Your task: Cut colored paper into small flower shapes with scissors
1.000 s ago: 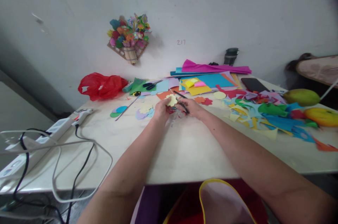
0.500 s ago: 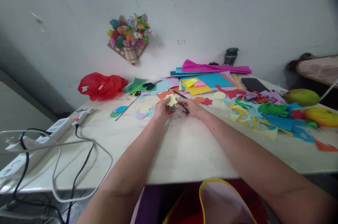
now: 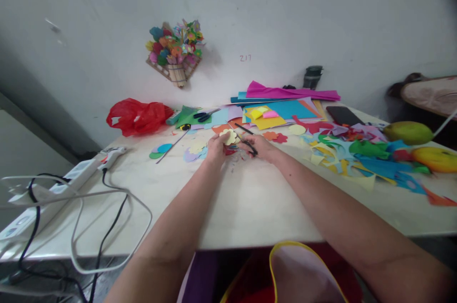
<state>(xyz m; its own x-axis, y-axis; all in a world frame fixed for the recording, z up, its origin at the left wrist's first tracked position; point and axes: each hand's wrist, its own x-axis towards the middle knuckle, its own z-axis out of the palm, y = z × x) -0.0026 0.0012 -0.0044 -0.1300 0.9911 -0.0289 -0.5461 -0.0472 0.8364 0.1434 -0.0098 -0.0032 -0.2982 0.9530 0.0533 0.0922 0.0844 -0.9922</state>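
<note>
Between the thumb and fingers of my left hand (image 3: 216, 149) is a pale yellow paper flower (image 3: 228, 137) with a scalloped edge. My right hand (image 3: 262, 147) grips a pair of dark-handled scissors (image 3: 253, 150), their blades apart and pointing up and left, close to the flower. Small red and clear scraps lie on the table under both hands. Orange and red paper flowers (image 3: 270, 136) rest just beyond my right hand. To the left of my left hand lies a small pile of pale yellow, lilac and blue paper flowers (image 3: 194, 152).
Coloured paper scraps (image 3: 342, 160) are heaped on the right, near a phone (image 3: 344, 115) and a mango (image 3: 407, 131). Coloured sheets (image 3: 293, 109) and another pair of scissors (image 3: 202, 116) lie at the back. A red plastic bag (image 3: 139, 116), a power strip (image 3: 53, 196) and cables occupy the left.
My left hand has drawn the yellow flower slightly left, away from the scissors. The right hand with the scissors has barely moved.
</note>
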